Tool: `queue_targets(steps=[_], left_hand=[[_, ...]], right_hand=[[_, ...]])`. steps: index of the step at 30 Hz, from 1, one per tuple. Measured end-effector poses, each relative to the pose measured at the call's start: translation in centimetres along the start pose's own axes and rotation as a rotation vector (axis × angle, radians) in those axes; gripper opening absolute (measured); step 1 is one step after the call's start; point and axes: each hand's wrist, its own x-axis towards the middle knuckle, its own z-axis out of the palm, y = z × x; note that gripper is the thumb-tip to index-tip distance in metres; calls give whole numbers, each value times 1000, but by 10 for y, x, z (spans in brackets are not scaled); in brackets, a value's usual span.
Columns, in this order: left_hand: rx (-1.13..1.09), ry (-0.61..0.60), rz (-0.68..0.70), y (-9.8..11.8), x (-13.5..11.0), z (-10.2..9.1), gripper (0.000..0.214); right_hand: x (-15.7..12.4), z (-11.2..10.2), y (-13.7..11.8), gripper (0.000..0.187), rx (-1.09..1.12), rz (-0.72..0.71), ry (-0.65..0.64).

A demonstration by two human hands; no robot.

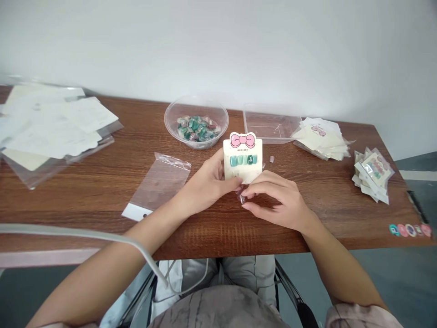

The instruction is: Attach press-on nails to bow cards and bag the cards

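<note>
My left hand (210,182) is closed on a cream display card (251,174) with a pink bow at its top. The thumb lies across the card's lower edge and the fingers are behind it. A row of several green press-on nails (241,160) runs across the card. Just below the card, my right hand (280,198) pinches a small pinkish, glossy press-on nail (242,199) between thumb and fingertips. A loose clear piece (272,159) lies on the table right of the card. Part of another small piece shows beside the card's edge.
Behind the card stand a clear round bowl (167,125) of green and pink wrapped pieces and a clear rectangular box (251,135). Bagged cards (319,139) and packed nail sets (373,175) lie right; a plastic sleeve (160,180) and white sheets (58,118) left. A cable (85,233) crosses my left forearm.
</note>
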Motion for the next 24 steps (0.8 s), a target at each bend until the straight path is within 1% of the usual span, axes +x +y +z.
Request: queue_targets(steps=[13,20,24], left_hand=[[-12,-25,27,-1,0,0,58],[-3,-10,-23,3,-2,0,57],[-9,-15,-11,3,-2,1,56]], right_hand=[[0,0,1,15,-15,-19,2],[1,0,0,16,-24,-11,-1],[0,0,0,17,-22,-14,2]])
